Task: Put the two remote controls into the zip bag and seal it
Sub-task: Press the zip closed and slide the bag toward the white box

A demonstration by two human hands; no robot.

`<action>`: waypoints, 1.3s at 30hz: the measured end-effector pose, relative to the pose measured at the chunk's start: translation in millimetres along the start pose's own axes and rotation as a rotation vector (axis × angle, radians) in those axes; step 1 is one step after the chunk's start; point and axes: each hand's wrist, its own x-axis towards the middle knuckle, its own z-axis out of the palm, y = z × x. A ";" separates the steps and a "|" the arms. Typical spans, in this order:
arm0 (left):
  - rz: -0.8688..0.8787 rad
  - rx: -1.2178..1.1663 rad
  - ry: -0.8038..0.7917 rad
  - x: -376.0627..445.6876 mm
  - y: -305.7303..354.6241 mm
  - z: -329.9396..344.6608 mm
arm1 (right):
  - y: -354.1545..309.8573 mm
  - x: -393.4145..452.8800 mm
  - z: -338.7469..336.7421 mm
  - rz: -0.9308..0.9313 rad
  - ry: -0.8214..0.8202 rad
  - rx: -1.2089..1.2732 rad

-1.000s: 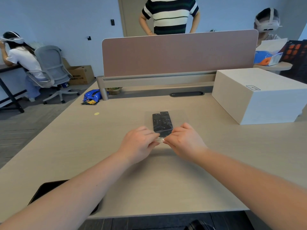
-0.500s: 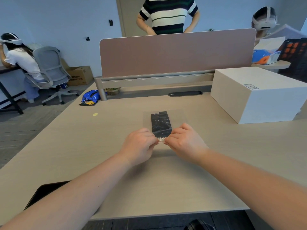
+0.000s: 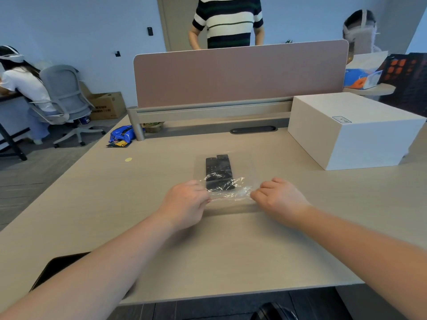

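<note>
A clear zip bag (image 3: 242,167) lies flat on the desk's middle. Inside it two black remote controls (image 3: 219,172) lie side by side, pointing away from me. My left hand (image 3: 184,205) pinches the near left corner of the bag's zip strip. My right hand (image 3: 280,199) pinches the near right corner. The zip edge (image 3: 231,197) stretches between the two hands, wrinkled and shiny. My fingertips hide both ends of the strip.
A large white box (image 3: 353,132) stands at the right. A pink divider panel (image 3: 240,72) closes the desk's far side, with a person behind it. A blue snack packet (image 3: 121,135) lies at the far left, a dark flat object (image 3: 57,269) at the near left edge.
My hands were together at the middle of the zip edge. They have slid apart along it, left hand to the left corner, right hand to the right corner.
</note>
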 end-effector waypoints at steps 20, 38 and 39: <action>-0.125 -0.217 -0.321 -15.1 28.3 8.0 | 3.4 -56.0 -16.1 0.187 -0.356 0.083; -0.491 -0.352 -0.745 5.6 -16.4 21.3 | -7.7 10.5 18.6 0.535 -0.543 0.533; -0.472 -0.340 -0.752 7.4 -18.7 23.5 | -6.0 10.8 23.5 0.542 -0.559 0.528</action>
